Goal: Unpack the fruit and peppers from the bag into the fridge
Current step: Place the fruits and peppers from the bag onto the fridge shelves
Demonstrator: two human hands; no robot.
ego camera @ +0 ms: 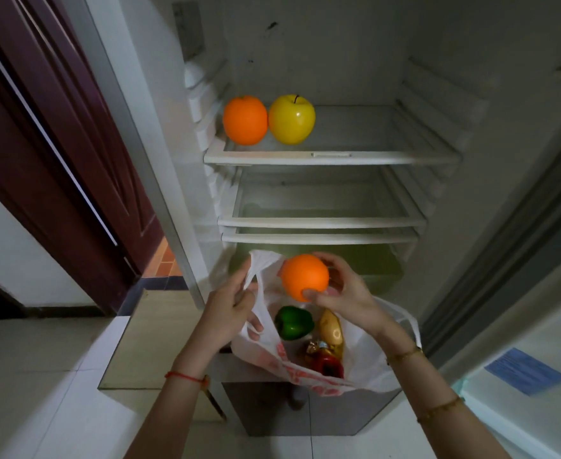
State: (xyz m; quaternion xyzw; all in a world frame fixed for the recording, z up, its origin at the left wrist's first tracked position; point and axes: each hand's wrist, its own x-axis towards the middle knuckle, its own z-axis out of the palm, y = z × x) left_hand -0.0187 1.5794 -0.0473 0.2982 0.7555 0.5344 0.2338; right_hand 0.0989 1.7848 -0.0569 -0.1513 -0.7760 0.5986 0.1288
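Fingers of your right hand are gripping an orange above the bag; your left hand is pinching its near-left handle.

- On the fridge's top shelf, at its left end, an orange touches an apple to its right.
- Two shelves lie below.
- Before them, a bag holds two peppers.
- Above the bag's mouth, the right hand holds a second orange; the left hand grips the bag's left handle.
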